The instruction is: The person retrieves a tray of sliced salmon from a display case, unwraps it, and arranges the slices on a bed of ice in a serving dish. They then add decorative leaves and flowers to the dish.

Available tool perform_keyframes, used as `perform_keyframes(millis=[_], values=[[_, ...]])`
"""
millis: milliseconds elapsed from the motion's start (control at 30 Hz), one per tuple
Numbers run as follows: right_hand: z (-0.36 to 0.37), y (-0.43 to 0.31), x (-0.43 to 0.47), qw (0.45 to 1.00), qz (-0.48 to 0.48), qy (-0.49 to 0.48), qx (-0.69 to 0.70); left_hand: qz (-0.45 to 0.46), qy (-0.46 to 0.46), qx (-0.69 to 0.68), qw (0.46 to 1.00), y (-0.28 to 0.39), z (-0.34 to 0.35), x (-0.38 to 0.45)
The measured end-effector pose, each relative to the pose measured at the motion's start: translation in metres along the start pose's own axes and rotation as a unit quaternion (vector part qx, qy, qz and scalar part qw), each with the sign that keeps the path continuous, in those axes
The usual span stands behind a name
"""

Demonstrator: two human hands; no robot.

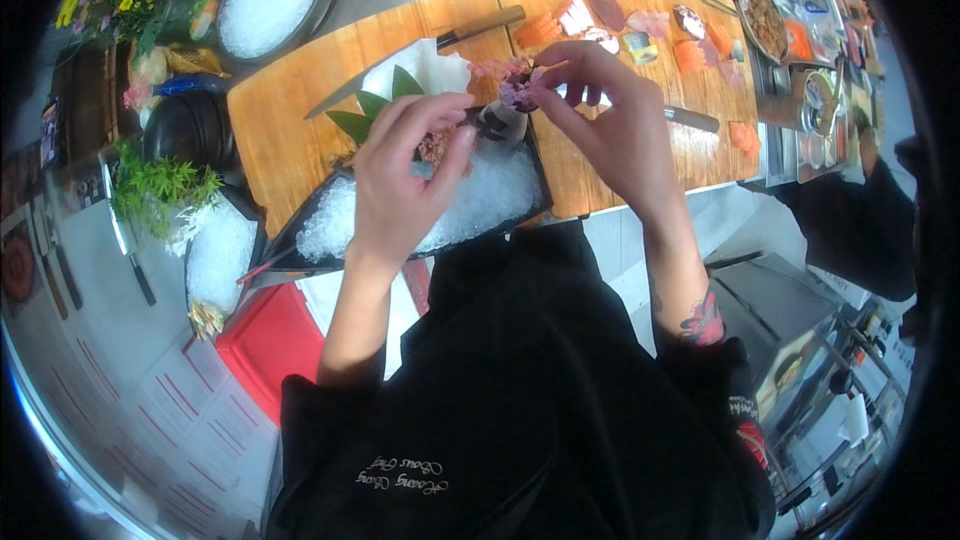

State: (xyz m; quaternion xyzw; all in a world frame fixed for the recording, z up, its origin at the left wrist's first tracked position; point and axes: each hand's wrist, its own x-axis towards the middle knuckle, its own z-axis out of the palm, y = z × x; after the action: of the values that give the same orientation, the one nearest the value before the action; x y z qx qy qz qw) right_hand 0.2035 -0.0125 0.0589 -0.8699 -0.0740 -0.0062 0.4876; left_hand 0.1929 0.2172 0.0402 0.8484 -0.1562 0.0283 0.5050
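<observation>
My right hand [611,116] pinches a sprig of pink and purple flowers [517,90] between thumb and fingertips. The sprig is above a pale rounded piece with dark markings [502,124], at the far corner of a black dish [544,195] heaped with crushed ice [487,191]. Over the dish's left half curves my left hand [409,172], its thumb and fingers apart. Brownish-pink flowers [435,150] show in that gap; whether they touch the hand is hidden. Behind the left hand, pointed green leaves [364,112] stand before a white heap [427,67].
A knife [480,26] lies on the wooden cutting board [277,105]; another knife handle [694,118] is to the right. Cut fish and seafood [574,15] sit at the board's back. Left are ice in a round bowl [270,0] and a smaller black dish [259,232]. A person's dark sleeve [855,217] is at right.
</observation>
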Motion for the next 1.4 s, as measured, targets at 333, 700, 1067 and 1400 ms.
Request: perform_keyframes(millis=[333, 700, 1067, 1400], values=[[0.012, 0.044, -0.069, 0.975, 0.111, 0.068, 0.182, -0.053, 0.020, 0.099, 0.993, -0.021, -0.045, -0.049], [0.062, 0.076, -0.076, 0.976, 0.188, 0.060, 0.096, -0.023, -0.074, 0.107, 0.991, -0.028, -0.024, -0.059], [0.040, 0.067, -0.066, 0.987, 0.144, -0.032, 0.069, -0.013, -0.075, 0.114, 0.990, -0.025, -0.037, -0.063], [0.054, 0.070, -0.049, 0.994, 0.099, -0.029, 0.022, 0.020, -0.127, 0.123, 0.984, -0.023, 0.003, -0.076]])
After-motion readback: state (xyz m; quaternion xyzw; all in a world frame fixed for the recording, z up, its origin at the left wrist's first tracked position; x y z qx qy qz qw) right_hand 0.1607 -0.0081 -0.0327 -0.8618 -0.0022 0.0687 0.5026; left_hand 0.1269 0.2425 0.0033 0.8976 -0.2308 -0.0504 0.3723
